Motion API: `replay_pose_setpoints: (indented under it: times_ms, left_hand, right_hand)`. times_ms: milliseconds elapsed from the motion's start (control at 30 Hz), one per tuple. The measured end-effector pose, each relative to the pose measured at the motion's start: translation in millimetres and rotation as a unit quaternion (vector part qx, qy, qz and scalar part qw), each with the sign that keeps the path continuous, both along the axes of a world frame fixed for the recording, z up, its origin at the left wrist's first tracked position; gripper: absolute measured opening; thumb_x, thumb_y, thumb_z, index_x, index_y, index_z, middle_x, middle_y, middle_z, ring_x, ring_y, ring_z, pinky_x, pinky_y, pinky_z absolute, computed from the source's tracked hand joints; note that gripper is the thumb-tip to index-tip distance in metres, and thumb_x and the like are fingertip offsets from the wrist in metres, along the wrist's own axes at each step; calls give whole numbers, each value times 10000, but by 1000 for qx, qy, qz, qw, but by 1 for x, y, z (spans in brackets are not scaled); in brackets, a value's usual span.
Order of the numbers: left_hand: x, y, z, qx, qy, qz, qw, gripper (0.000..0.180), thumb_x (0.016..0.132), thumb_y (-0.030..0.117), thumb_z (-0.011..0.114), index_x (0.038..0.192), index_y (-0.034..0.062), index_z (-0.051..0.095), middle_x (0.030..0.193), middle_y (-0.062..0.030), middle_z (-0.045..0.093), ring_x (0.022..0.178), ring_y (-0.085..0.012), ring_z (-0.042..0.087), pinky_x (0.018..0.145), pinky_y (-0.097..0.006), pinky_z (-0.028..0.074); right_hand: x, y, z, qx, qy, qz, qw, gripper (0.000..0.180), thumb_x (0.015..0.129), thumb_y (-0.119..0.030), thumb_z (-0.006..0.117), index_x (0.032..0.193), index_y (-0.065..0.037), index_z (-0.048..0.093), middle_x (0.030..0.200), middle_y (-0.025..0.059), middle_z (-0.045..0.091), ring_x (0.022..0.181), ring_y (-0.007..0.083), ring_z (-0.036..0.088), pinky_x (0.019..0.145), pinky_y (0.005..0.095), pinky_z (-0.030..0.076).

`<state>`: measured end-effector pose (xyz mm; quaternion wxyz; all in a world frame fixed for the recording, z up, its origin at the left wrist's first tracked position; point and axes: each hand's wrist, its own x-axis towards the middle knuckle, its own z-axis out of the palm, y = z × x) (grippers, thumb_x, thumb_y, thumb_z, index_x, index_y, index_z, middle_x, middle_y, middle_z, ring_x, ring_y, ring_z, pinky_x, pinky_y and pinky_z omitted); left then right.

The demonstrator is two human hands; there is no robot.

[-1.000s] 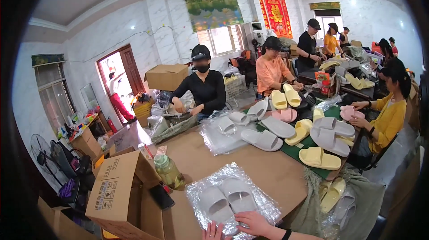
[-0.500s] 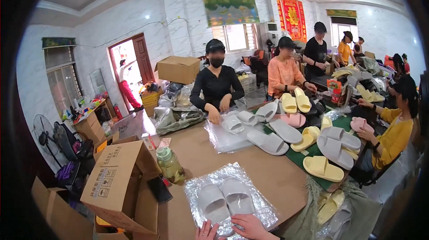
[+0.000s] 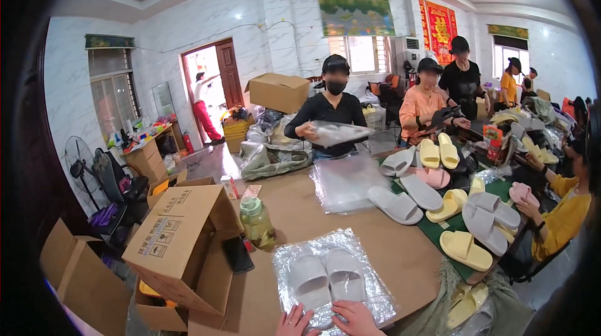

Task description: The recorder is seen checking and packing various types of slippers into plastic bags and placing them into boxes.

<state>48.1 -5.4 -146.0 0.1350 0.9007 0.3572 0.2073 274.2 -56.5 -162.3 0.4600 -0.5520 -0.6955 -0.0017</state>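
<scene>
A pair of grey slippers lies side by side in a clear plastic bag on the brown table, close in front of me. My left hand rests on the near left edge of the bag with its fingers apart. On the near right edge, my right hand lies with fingers stretched out over the plastic. Neither hand closes around anything visible. Both wrists run out of the lower edge of the picture.
Left of the bag are a green bottle, a dark phone and a tilted cardboard box. Flat plastic bags lie across the table. Loose grey and yellow slippers cover the right side, where several people work.
The person in black opposite has lifted a clear bag with slippers off the pile. The whole view has turned slightly left. My hands stay on the bag, their fingers a little shifted.
</scene>
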Motion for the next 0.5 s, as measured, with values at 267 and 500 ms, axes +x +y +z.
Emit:
replay_pose_setpoints:
  times_ms: [267,500]
  left_hand:
    - [-3,3,-13,-5,-11,-3,1000,665,908,418,628,1462,97,447,1543,-237,348,1421,-428,326,1141,-600,258]
    - [-4,4,-15,6,-13,-4,1000,690,896,427,643,1473,111,435,1547,-229,347,1430,-430,315,1146,-599,252]
  right_hand:
    - [-1,0,-1,1,-8,-2,1000,309,826,-145,732,1108,-42,657,1167,153,638,1064,369,605,896,453,499]
    - [-1,0,-2,-5,-13,-7,1000,301,840,-160,725,1113,-52,659,1203,158,632,1084,364,599,903,450,495]
